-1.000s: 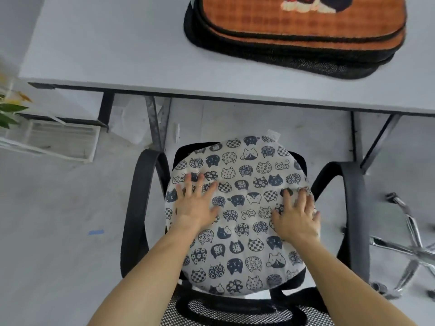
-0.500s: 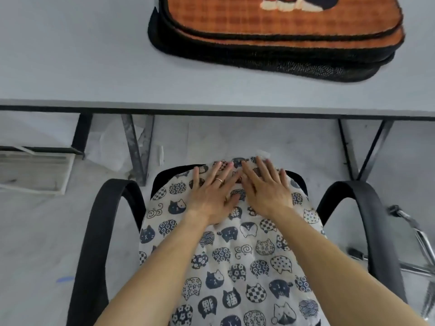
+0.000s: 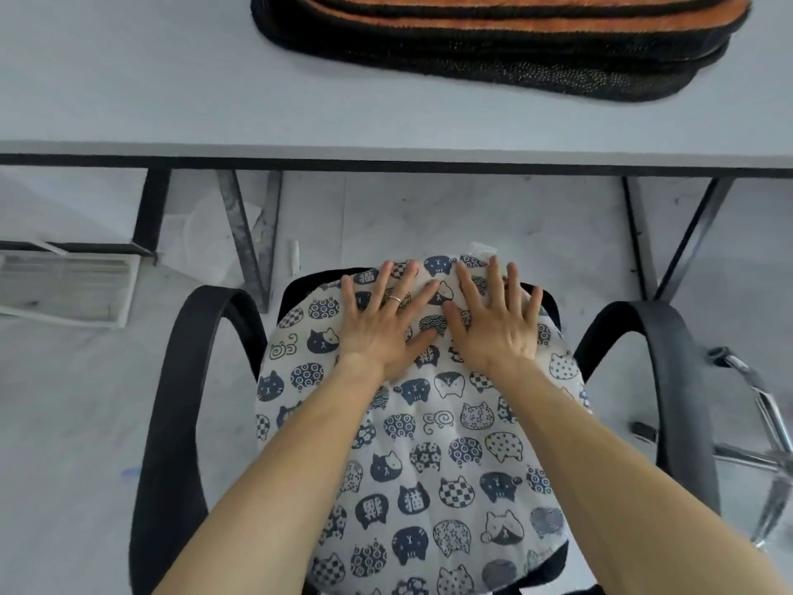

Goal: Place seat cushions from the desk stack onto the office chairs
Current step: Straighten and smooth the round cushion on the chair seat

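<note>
- Left hand (image 3: 382, 324) and right hand (image 3: 493, 324) lie side by side, fingers straight and spread, pressing flat on the far part of the cushion (image 3: 429, 444).
- The cushion lies on the chair (image 3: 193, 380).
- The stack (image 3: 515, 49) lies on the desk (image 3: 150, 79), far right.

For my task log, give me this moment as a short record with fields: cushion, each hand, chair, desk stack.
cushion: cat-print cushion lying on the seat
left hand: left hand flat, fingers spread, pressing the cushion's far part
right hand: right hand flat beside it, pressing too
chair: black office chair, an armrest on each side
desk stack: orange cushions piled on the grey desk
</note>
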The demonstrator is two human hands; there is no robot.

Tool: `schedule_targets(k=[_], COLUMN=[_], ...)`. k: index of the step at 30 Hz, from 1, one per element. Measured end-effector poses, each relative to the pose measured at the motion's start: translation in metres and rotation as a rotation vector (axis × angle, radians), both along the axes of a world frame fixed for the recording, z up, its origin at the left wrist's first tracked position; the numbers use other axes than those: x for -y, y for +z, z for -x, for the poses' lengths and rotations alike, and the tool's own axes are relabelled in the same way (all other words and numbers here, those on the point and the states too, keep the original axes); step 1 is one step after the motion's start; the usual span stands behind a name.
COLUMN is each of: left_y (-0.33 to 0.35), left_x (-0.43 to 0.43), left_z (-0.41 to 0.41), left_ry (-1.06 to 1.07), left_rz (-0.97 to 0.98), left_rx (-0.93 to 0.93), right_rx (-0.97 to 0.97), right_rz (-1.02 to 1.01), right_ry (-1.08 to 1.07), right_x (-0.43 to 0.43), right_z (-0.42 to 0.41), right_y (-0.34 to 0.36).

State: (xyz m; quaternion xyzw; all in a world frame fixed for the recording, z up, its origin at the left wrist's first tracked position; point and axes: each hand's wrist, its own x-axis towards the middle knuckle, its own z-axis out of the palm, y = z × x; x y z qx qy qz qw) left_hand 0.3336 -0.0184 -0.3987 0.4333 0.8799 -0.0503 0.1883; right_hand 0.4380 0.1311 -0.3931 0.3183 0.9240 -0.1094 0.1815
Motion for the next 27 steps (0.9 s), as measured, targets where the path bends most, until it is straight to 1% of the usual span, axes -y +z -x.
schedule_targets(k=[2,5,7,11,14,16,19,23,27], left_y=[0.017,0.036,0.046,0.069,0.073,0.069,0.055,0.04,0.041], left_x=[0.016,0.061,0.093,0.138,0.15,0.153,0.157,0.152,0.149], left_z=[-0.02,-0.062,-0.092,-0.137,-0.139,-0.133,-0.128,-0.127,-0.126], left_ry=[0.01,0.038,0.095,0.185,0.209,0.174,0.141,0.147,0.128], left_rz=[-0.011,0.048,0.111,0.276,0.363,0.408,0.454,0.504,0.528], left_rx=[0.003,0.114,0.176,0.279,0.355,0.377,0.387,0.364,0.367], right_rx=[-0.046,-0.029,0.055,0.329,0.468,0.524,0.561,0.593,0.61], right_rz=[0.035,0.098,0.143,0.237,0.297,0.311,0.315,0.27,0.265], right_ry=[-0.028,-0.002,0.039,0.106,0.154,0.19,0.194,0.18,0.171], right_x=[0.016,0.051,0.077,0.116,0.124,0.126,0.126,0.13,0.132], right_z=[-0.019,-0.067,-0.1,-0.146,-0.153,-0.154,-0.153,-0.148,-0.145], right_y=[0.016,0.035,0.045,0.062,0.066,0.064,0.053,0.04,0.04])
